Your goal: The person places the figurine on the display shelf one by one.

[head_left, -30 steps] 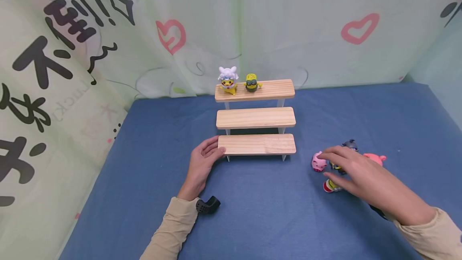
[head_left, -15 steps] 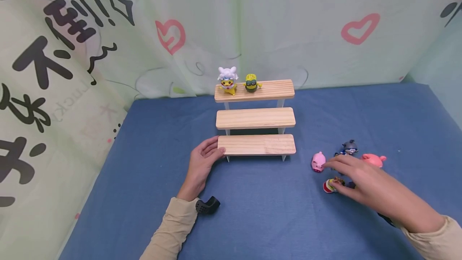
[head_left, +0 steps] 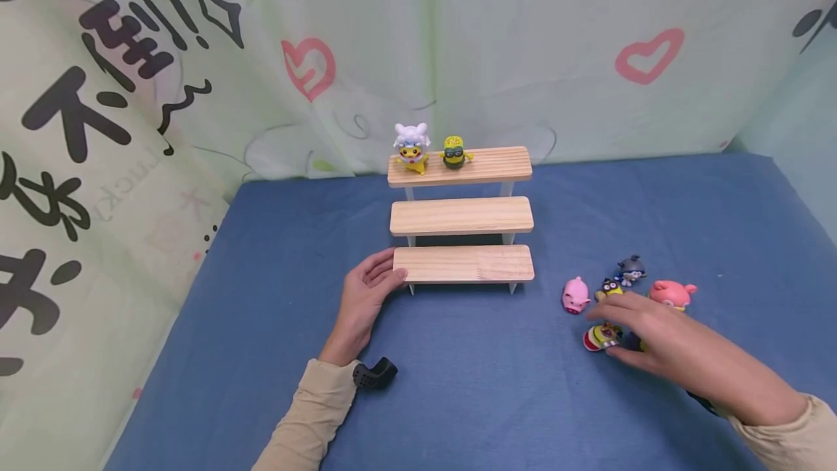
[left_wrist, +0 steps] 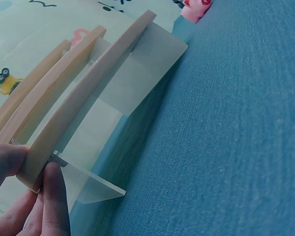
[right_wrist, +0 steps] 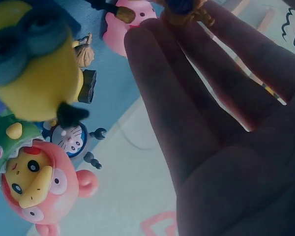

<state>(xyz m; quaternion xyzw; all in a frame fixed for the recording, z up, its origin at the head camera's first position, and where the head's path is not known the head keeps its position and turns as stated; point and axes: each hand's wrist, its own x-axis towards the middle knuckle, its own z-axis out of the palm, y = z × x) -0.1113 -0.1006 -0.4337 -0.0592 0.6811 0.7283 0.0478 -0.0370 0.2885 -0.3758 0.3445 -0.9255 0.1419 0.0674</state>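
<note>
My left hand (head_left: 368, 299) grips the left end of the lowest wooden board of a three-step display stand (head_left: 463, 264). In the left wrist view, the thumb and fingers of that hand (left_wrist: 55, 201) pinch the board (left_wrist: 91, 91) from both faces. On the right, my right hand (head_left: 667, 336) hovers low over several toy figures, thumb and fingers apart around a lying red-and-yellow figure (head_left: 600, 337). Seen from the right wrist, its fingers (right_wrist: 162, 103) are stretched out. A yellow goggled figure (right_wrist: 37, 64) looms close to that camera.
A pink pig (head_left: 576, 295), a goggled figure (head_left: 609, 288), a grey-capped figure (head_left: 631, 270) and a coral-pink figure (head_left: 671, 294) surround the right hand. On the top board stand a white-hooded yellow figure (head_left: 412, 148) and a green-and-yellow figure (head_left: 454, 153). A printed curtain (head_left: 523, 57) hangs behind.
My right hand has drawn back to the right and slightly towards me, uncovering the goggled and grey-capped figures. The left hand keeps its grip on the board.
</note>
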